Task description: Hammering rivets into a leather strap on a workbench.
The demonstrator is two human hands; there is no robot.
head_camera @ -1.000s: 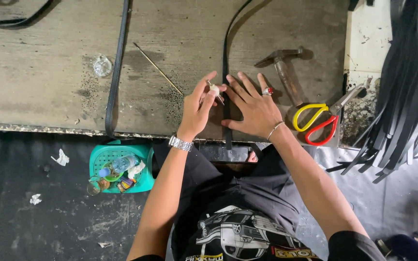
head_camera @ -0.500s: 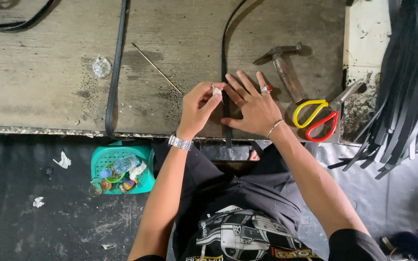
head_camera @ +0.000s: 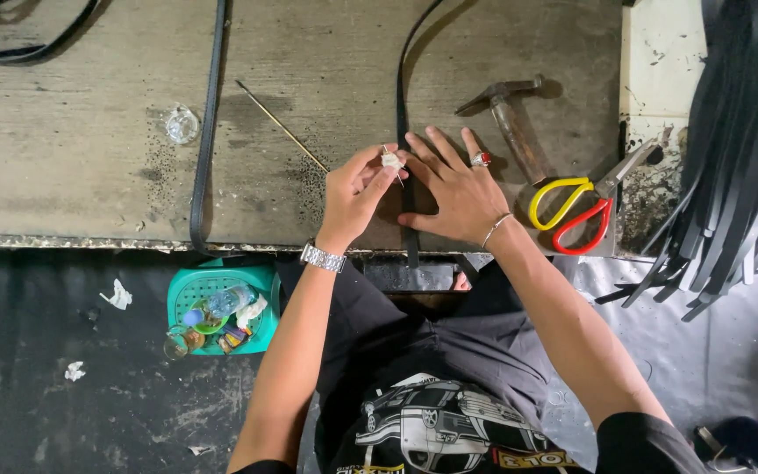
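While the right hand (head_camera: 458,189) lay flat with its fingers spread, pressing a black strap (head_camera: 404,105) against the worn wooden workbench (head_camera: 81,158), the left hand (head_camera: 354,193) pinched a small white object (head_camera: 392,161) between thumb and fingertips, right at the strap's edge. What that object was could not be told; it was too small. The strap ran from the far side of the bench, passed under the right palm and hung over the near edge. The right hand gripped nothing, its palm down on the strap, a red-stoned ring on one finger and a thin bracelet on the wrist. A metal watch (head_camera: 322,256) sat on the left wrist. Just right of the hands lay a hammer (head_camera: 512,118), and beside it scissors (head_camera: 572,206) with one yellow and one red handle. A thin rod (head_camera: 281,125) lay slantwise to the left of the hands, a second black strap (head_camera: 209,123) farther left. A bundle of black strips (head_camera: 739,158) hung at the right. On the dark floor stood a green basket (head_camera: 188,285) of small oddments.
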